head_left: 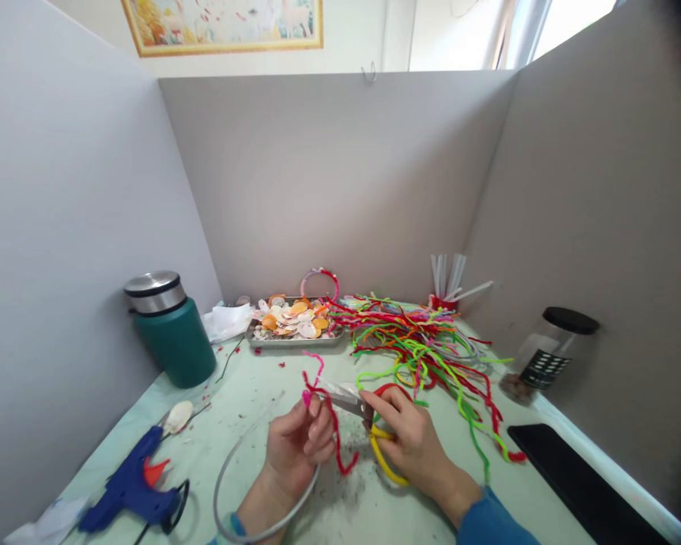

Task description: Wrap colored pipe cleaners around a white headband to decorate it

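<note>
My left hand is closed, pinching a red pipe cleaner and a bright pink pipe cleaner between thumb and fingers. A thin grey hoop loops around the left wrist and runs up to the same grip; the exact joint is hidden by the fingers. In my right hand are scissors with red and yellow handles. Their blades point left and reach the pipe cleaners just above the left fingertips. Whether the blades touch them I cannot tell.
A heap of coloured pipe cleaners lies behind the right hand. Farther back are a metal tray of shells and a decorated hoop. A green flask and blue glue gun stand left; a jar and black slab right.
</note>
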### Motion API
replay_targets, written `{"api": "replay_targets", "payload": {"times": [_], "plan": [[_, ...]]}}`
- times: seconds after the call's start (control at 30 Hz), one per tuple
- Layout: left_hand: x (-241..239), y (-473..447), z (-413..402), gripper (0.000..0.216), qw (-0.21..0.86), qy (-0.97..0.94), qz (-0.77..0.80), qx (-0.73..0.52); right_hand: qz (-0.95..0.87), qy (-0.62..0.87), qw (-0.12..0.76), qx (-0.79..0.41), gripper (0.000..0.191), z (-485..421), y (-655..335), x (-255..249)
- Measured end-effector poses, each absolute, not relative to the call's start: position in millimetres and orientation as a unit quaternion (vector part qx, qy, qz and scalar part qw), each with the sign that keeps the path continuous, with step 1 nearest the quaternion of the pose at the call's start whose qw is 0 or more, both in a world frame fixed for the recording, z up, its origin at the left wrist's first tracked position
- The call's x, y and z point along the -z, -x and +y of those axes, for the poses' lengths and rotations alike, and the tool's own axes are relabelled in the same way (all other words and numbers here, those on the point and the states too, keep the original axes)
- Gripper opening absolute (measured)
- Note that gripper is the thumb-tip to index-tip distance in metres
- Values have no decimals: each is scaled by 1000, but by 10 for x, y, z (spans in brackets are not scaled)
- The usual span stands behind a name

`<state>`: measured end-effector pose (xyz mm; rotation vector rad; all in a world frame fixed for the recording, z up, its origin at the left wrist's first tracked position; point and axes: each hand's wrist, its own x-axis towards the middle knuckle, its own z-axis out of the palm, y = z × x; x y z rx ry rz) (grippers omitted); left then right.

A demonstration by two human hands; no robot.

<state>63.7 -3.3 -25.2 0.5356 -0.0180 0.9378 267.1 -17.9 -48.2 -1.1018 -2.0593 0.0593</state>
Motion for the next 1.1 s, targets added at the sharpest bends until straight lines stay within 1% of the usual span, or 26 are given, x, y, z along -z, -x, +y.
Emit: {"api": "replay_targets", "payload": {"times": [0.27, 0.63, 0.83, 1.1], "plan": [[231, -657, -63, 17, 856, -277, -4, -437, -803, 447, 395, 8, 71, -172, -2651, 483], [234, -650, -54, 16, 857, -279, -2, -433, -812, 445, 375, 34, 68, -190, -2649, 473], [228, -660, -60, 15, 856, -275, -3, -438, -816, 449, 362, 24, 67, -192, -2642, 479], [225, -656, -47, 16, 854, -275, 4, -441, -815, 447, 369, -3, 57, -206, -2620, 460]]}}
